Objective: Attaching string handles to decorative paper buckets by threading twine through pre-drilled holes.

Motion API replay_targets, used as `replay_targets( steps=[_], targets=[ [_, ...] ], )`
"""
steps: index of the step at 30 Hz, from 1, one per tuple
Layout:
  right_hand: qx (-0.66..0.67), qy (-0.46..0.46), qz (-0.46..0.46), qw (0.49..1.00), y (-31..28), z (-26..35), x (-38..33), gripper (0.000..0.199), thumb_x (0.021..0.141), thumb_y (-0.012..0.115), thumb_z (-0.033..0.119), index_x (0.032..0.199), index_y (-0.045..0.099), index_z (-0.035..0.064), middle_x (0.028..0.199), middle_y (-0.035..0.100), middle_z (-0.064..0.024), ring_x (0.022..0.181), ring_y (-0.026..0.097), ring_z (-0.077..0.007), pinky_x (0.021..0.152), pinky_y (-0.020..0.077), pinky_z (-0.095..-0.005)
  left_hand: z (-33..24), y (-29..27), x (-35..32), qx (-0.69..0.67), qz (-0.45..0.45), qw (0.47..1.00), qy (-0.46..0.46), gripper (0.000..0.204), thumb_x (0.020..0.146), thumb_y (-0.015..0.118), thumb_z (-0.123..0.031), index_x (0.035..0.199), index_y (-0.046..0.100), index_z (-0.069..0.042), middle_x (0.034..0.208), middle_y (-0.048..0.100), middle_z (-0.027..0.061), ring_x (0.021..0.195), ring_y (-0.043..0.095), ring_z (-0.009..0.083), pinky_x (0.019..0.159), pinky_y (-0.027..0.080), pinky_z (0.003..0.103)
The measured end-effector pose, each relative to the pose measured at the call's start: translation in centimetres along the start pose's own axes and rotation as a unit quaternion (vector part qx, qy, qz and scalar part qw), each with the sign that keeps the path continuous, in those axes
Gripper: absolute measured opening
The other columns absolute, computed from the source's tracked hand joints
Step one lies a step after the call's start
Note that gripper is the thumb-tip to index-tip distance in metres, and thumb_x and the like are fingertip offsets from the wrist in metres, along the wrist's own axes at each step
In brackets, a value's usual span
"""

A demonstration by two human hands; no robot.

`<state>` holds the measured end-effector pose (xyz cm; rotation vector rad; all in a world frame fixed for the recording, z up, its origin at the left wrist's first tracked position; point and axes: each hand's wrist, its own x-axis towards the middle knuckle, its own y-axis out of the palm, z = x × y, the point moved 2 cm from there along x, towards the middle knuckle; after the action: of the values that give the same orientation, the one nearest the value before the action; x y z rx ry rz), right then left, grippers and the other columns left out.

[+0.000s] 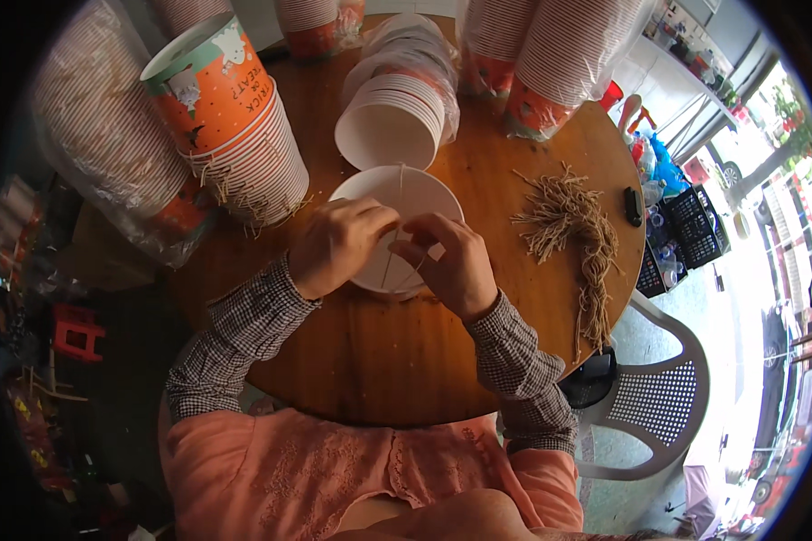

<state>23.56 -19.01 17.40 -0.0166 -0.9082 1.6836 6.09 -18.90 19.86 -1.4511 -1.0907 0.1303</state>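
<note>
A white paper bucket (433, 203) rests on the wooden table (334, 370) with its open mouth toward me. A thin tan cord (401, 189) runs over the bucket's mouth. My left hand (338, 248) is above the bucket's left side, thumb and fingers pinched on the cord. Close beside it, my right hand (458, 269) has its fingertips pinched too, and a piece of cord shows by its thumb. The fingers partly hide the cord's ends and the bucket's inside.
Nested white buckets (388, 126) lie beyond my hands. At the left stands a stack of orange printed buckets (221, 117); wrapped stacks (564, 63) line the far edge. A bundle of tan cords (573, 225) and a small black object (633, 206) lie right, near a grey chair (659, 397).
</note>
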Motion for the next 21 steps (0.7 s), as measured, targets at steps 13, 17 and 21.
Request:
replay_targets(
  steps=[13,17,21],
  targets=[
    [0.113,0.016,-0.057,0.992,2.0,1.0,1.1,0.014,0.082,0.069,0.012,0.085,0.065,-0.0014,0.076,0.064,-0.008,0.072,0.059,-0.0147,0.069,0.0484,-0.0278,-0.3,0.1,-3.2,-0.298,-0.13,0.93,-0.174,0.036,0.09,0.06,-0.007,0.122,0.049,0.001,0.094,0.069,0.0134,0.09,0.068,0.0228,0.075,0.054,0.03],
    [0.127,0.036,-0.033,0.991,2.2,1.1,1.7,0.014,0.085,0.066,0.011,0.083,0.064,-0.0026,0.071,0.061,-0.0051,0.071,0.058,-0.0105,0.066,0.0475,-0.026,0.4,-0.3,-3.3,-0.383,-0.076,0.897,-0.207,0.026,0.088,0.063,-0.007,0.112,0.057,0.001,0.095,0.069,0.0121,0.087,0.067,0.0177,0.074,0.054,0.028],
    [0.144,0.078,-0.017,0.986,2.3,0.7,2.2,0.02,0.082,0.067,0.017,0.077,0.064,-0.0023,0.068,0.063,-0.0128,0.067,0.062,-0.0218,0.065,0.0487,-0.0315,0.3,-0.8,-3.3,-0.423,-0.087,0.874,-0.221,0.018,0.085,0.068,-0.009,0.099,0.063,0.002,0.092,0.069,0.0101,0.083,0.066,0.013,0.07,0.054,0.027]
  ],
)
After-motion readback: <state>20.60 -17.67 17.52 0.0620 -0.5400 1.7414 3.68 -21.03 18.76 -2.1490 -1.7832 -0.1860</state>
